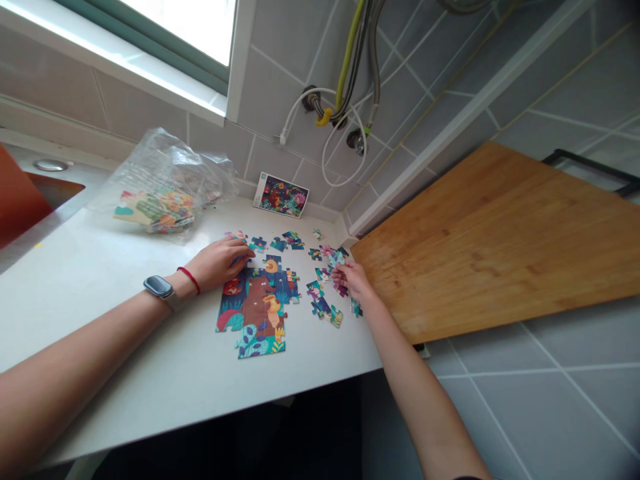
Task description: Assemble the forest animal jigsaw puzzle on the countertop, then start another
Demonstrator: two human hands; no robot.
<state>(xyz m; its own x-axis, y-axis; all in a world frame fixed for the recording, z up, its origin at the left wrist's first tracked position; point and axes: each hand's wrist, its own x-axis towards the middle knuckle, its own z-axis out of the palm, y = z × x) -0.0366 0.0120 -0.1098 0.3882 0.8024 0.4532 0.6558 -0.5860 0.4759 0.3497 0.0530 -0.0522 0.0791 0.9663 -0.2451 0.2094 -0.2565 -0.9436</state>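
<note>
A partly joined jigsaw puzzle (260, 307) with a brown bear lies on the white counter. My left hand (223, 261) rests at its upper left edge, fingers loosely bent and lying over the edge pieces; what is under the fingertips is partly hidden. To the right, my right hand (354, 279) has its thumb and fingers closed on a light blue puzzle piece (337, 259) among several loose pieces. A joined strip of pieces (327, 311) lies below that hand. More loose pieces (293, 240) are spread above the bear section.
A picture card (281, 195) of the puzzle leans against the tiled wall. A clear plastic bag (165, 190) with more pieces stands at the back left, near an orange object (20, 193). A wooden board (500, 247) stands along the right. Cables and hoses (345, 80) hang above.
</note>
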